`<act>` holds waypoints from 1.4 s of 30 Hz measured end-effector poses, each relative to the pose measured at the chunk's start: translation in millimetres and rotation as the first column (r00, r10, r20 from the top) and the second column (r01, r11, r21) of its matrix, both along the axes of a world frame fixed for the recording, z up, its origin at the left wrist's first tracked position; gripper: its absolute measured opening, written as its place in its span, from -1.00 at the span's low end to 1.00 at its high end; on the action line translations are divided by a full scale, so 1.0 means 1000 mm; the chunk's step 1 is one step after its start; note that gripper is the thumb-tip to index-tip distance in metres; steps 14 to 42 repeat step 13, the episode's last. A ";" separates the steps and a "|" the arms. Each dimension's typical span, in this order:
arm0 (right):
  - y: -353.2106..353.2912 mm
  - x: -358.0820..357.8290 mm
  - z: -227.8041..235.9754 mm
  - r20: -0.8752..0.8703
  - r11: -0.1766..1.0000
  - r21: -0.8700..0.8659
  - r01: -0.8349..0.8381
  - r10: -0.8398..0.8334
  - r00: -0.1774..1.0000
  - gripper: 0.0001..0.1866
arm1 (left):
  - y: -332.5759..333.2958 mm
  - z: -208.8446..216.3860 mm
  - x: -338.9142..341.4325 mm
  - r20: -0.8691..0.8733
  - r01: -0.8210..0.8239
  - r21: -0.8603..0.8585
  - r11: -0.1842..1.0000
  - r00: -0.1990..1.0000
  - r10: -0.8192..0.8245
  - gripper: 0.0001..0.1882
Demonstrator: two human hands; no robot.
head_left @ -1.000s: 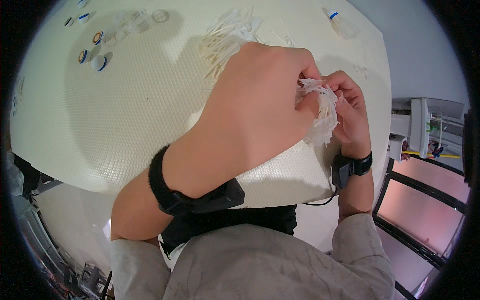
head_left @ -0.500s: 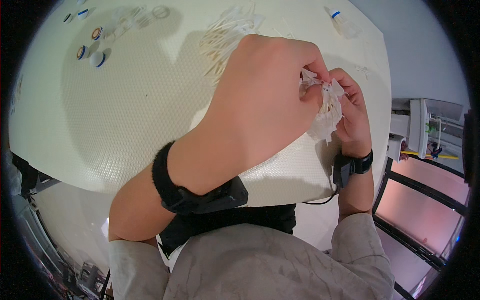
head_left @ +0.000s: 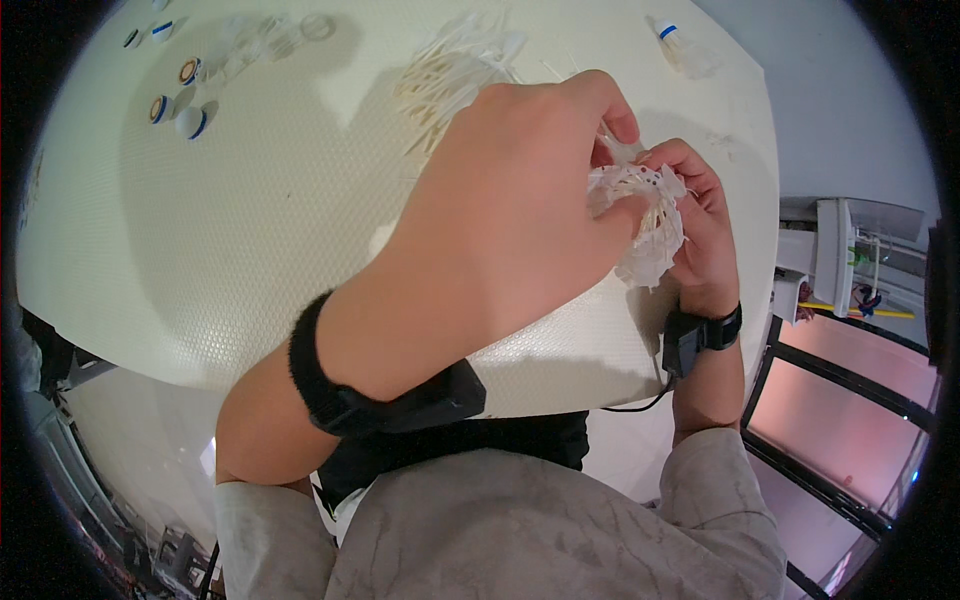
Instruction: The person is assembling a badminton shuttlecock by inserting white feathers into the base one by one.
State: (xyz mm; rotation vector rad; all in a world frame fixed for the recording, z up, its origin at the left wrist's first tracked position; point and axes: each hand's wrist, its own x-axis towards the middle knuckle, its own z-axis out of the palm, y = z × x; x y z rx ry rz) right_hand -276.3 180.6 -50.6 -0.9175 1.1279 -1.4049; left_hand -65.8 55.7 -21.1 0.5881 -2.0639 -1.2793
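Observation:
My left hand [head_left: 510, 190] reaches across to the right, fingers curled on a crumpled clear plastic bag [head_left: 652, 258]. My right hand [head_left: 708, 235] grips the other side of the bag between thumb and fingers. Thin pale sticks seem to show through the plastic, but what is inside is hard to make out. The back of my left hand hides part of its own grip. Beyond that hand lies a loose pile of thin white sticks [head_left: 440, 85], like cotton swabs, partly over a clear wrapper.
Several white caps with blue rims [head_left: 190, 122] lie at the far left of the white table [head_left: 240, 250], beside clear plastic containers [head_left: 280, 40]. At the far right lies a clear bottle with a blue-and-white cap [head_left: 685, 48]. The table edge curves close to my body.
My left hand has shifted slightly left, and its fingers have risen a little from my right hand. More of the bag now shows, spread between both hands.

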 end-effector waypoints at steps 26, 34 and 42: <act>-0.003 -0.004 0.002 0.009 0.999 -0.034 -0.022 0.023 1.000 -0.66 | -0.011 0.013 0.005 0.019 -0.172 -0.167 0.971 0.984 0.178 -0.64; -0.003 -0.004 0.002 0.009 0.999 -0.034 -0.022 0.023 1.000 -0.66 | -0.011 0.013 0.005 0.019 -0.172 -0.167 0.971 0.984 0.178 -0.64; -0.003 -0.004 0.002 0.009 0.999 -0.034 -0.022 0.023 1.000 -0.66 | -0.011 0.013 0.005 0.019 -0.172 -0.167 0.971 0.984 0.178 -0.64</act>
